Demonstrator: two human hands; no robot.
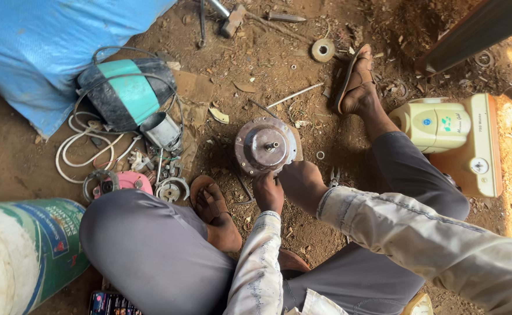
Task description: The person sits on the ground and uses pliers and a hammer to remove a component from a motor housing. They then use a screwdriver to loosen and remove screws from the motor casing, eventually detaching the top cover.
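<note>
While both hands are working at it, the scene is reading like this:

Motor: a round, rusty motor [266, 146] is sitting on the dirt ground [11, 163], flat face and short shaft pointing up, directly ahead of both hands and touching them at its near edge.
Left hand: the left hand [268, 191] is curling its fingers against the motor's near rim; how firmly it is gripping cannot be told.
Right hand: the right hand [302, 184] is pressing on the motor's near right edge, fingers bent under and hidden, so whether it is clamping anything cannot be told.
Hands together: the two are sitting just beside each other, almost touching.
Feet: a sandalled left foot [212, 204] is lying just left of the left hand; the right foot [358, 81] is stretching out well beyond the right hand.
Rod: a thin metal rod [295, 95] is lying beyond the motor.
Washer: a ring-shaped disc [323, 50] is resting farther out, past the rod.
Appliance: a cream appliance [442, 125] is standing well to the right of the right hand.
Parts: a teal-and-black housing [125, 93], white cable [78, 146] and small pink piece [133, 182] are lying well left of the left hand.
Hammer: a hammer [229, 17] is lying far ahead.
Sack: a blue sack [40, 46] is filling the far left.
</note>
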